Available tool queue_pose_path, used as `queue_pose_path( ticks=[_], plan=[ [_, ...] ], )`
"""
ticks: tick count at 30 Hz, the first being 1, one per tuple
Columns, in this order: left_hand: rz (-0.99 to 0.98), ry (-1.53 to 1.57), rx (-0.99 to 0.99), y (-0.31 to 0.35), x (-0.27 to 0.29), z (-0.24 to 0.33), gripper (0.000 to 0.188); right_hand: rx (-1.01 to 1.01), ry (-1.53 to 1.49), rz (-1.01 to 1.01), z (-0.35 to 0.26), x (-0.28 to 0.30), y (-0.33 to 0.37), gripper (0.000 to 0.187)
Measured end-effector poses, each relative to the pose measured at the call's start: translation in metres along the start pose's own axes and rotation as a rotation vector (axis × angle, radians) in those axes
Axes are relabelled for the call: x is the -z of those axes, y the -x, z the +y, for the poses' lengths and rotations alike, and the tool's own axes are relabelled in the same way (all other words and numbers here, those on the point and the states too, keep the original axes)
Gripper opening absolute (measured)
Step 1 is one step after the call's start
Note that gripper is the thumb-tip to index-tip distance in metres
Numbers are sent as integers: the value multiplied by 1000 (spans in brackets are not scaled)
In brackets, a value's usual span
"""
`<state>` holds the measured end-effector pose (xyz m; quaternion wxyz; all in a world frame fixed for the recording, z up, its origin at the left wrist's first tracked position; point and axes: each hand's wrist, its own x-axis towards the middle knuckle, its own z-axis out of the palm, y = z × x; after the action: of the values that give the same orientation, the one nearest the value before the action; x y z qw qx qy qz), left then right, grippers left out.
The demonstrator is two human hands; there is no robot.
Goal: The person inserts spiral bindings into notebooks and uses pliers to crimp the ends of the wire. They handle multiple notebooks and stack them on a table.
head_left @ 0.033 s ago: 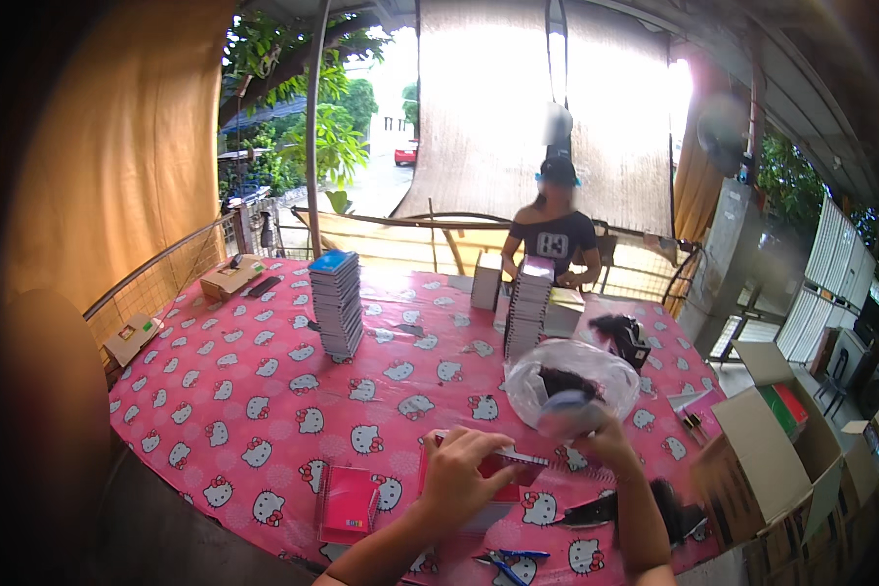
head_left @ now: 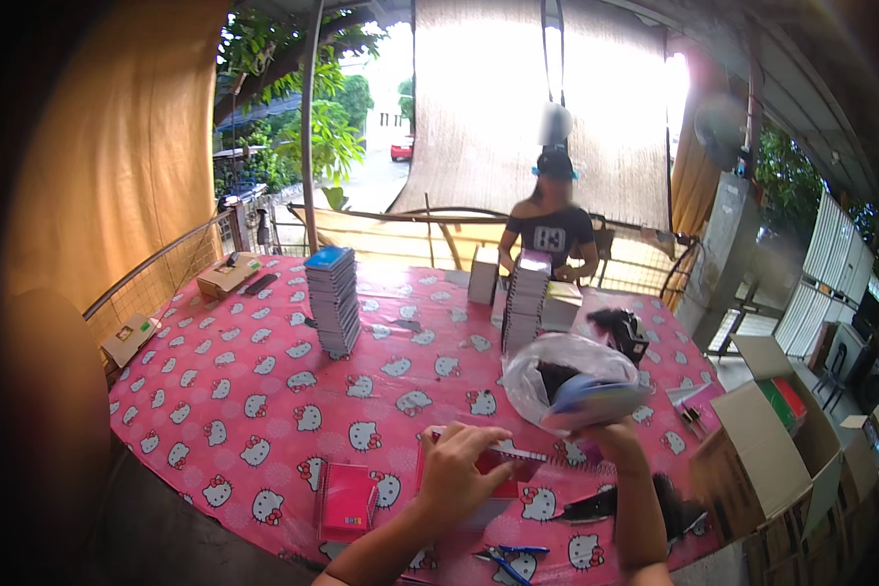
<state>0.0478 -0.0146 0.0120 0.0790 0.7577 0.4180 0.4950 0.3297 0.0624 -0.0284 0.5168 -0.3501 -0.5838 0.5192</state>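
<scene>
My left hand (head_left: 467, 467) is closed on a pink notebook (head_left: 527, 469), held tilted by its edge over the table. A dark spiral coil (head_left: 581, 463) runs along that edge and sticks out to the right. My right hand (head_left: 613, 444) is raised beyond the coil. A blurred, flat bluish thing (head_left: 596, 402) is at its fingers, too smeared to name. Behind it a clear plastic bag (head_left: 523, 386) has dark contents. Blue-handled pliers (head_left: 503, 562) lie near the front edge. Another pink spiral notebook (head_left: 347, 496) lies to the left.
A tall stack of spiral notebooks (head_left: 332, 303) stands at left centre; another stack (head_left: 525, 308) stands behind the bag. Across the table (head_left: 293, 410) is another person (head_left: 552, 230). Open cardboard boxes (head_left: 767, 469) stand at right. A black thing (head_left: 586, 506) lies by my right forearm.
The blurred bluish thing at my right hand has moved right and slightly up, showing more of its face. My left hand and the notebook stay almost still.
</scene>
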Motion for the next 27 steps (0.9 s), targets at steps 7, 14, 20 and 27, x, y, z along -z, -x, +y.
queue_pose_path(
  ticks=[7,14,20,27],
  plan=[
    [37,33,40,-3,-1,0,46,97,374,-217,-32,-27,-8,51],
    [96,15,9,-3,6,-17,40,294,666,-113,-35,-30,-28,27],
    [174,672,382,22,11,-33,35,38,11,-241,-66,-67,-27,35],
    [267,1030,537,32,17,-52,24,74,169,-342,-64,-84,-37,35]
  ],
)
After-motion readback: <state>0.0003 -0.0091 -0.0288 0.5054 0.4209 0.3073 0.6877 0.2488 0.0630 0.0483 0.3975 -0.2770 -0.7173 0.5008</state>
